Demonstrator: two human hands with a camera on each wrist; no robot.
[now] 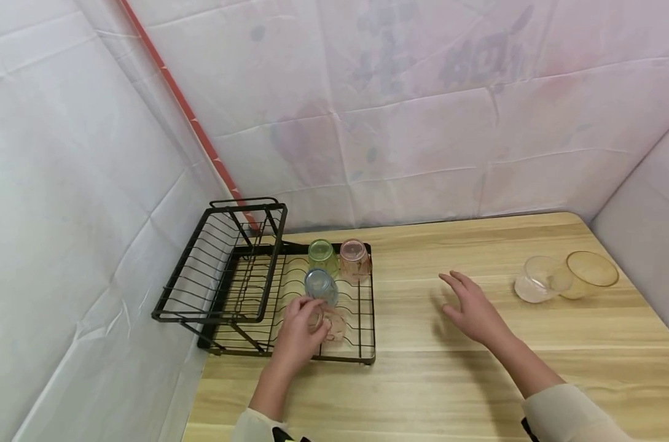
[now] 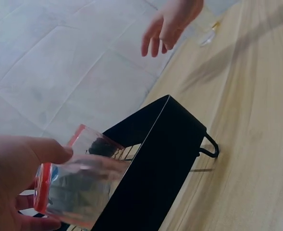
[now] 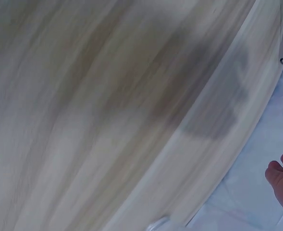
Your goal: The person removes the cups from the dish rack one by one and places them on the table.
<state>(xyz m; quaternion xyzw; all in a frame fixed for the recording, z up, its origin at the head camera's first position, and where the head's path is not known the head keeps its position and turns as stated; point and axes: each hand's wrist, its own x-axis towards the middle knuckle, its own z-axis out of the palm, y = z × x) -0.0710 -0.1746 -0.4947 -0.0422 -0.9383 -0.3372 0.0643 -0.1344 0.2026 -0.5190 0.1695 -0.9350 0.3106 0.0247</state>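
Note:
My left hand (image 1: 298,330) grips a clear, pink-tinted glass (image 1: 335,325) low over the front of the black dish rack (image 1: 374,307). In the left wrist view, thumb and fingers lie on either side of that glass (image 2: 76,192), whose base looks red. Just behind it in the rack stands a blue glass (image 1: 321,285), upside down. Farther back are an upturned green glass (image 1: 322,256) and an upturned pink glass (image 1: 355,261). Over the table to the right, my right hand (image 1: 474,312) holds nothing, its fingers loosely extended.
A raised wire basket (image 1: 218,264) forms the rack's left side. On the right of the wooden table (image 1: 422,380) stand a clear glass (image 1: 533,285) and a wider amber glass (image 1: 591,273), close together. White sheeting (image 1: 400,153) hangs behind and at both sides.

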